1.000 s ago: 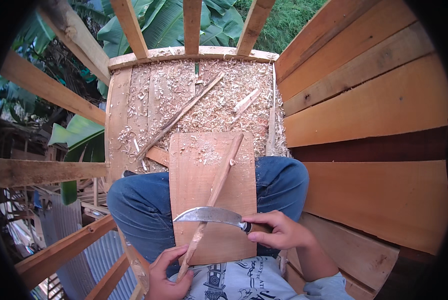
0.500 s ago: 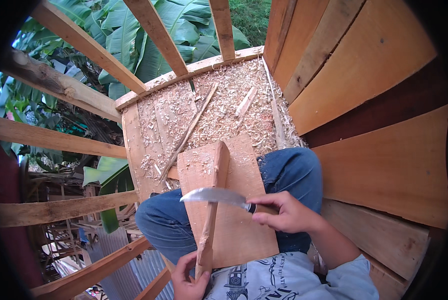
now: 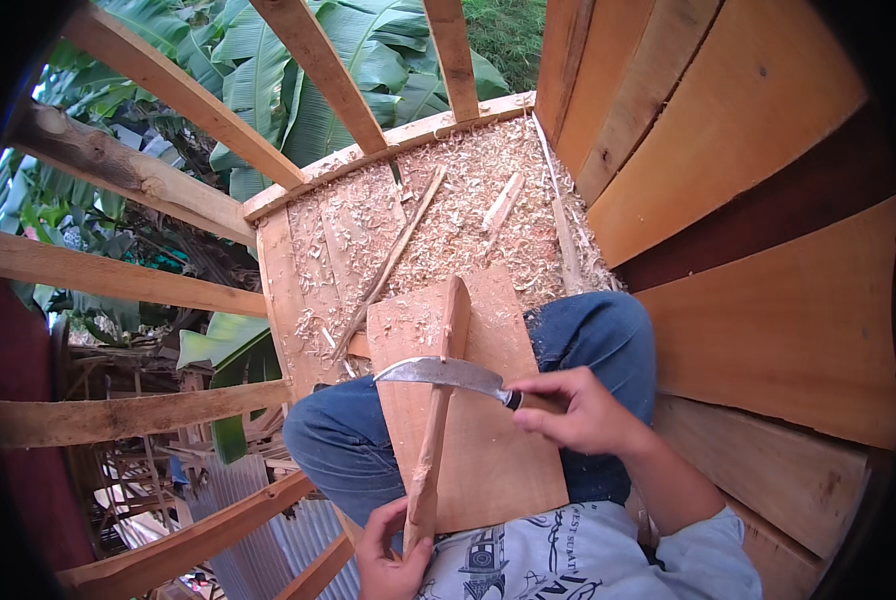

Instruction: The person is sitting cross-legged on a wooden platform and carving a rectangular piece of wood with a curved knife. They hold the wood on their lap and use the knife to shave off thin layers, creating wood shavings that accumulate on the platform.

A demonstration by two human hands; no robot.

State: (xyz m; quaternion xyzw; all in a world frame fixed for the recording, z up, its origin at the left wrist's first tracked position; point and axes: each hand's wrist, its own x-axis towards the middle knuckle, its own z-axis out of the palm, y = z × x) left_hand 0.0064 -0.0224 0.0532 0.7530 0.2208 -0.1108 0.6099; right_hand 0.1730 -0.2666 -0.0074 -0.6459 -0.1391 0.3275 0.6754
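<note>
Knife [image 3: 468,377] grasped in the right hand [image 3: 586,410] crosses a wooden stick [image 3: 434,430], which stretches near to far over a board [image 3: 505,445] on the lap [image 3: 603,345], its near end pinched in the left hand [image 3: 391,555]. Even shaving likely calls for a shallow cutting angle, a steady near end and strokes away from the left hand.

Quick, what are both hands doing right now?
Left hand: closed on the lower end of the wooden stick.
Right hand: closed around the handle of the curved knife.
</note>
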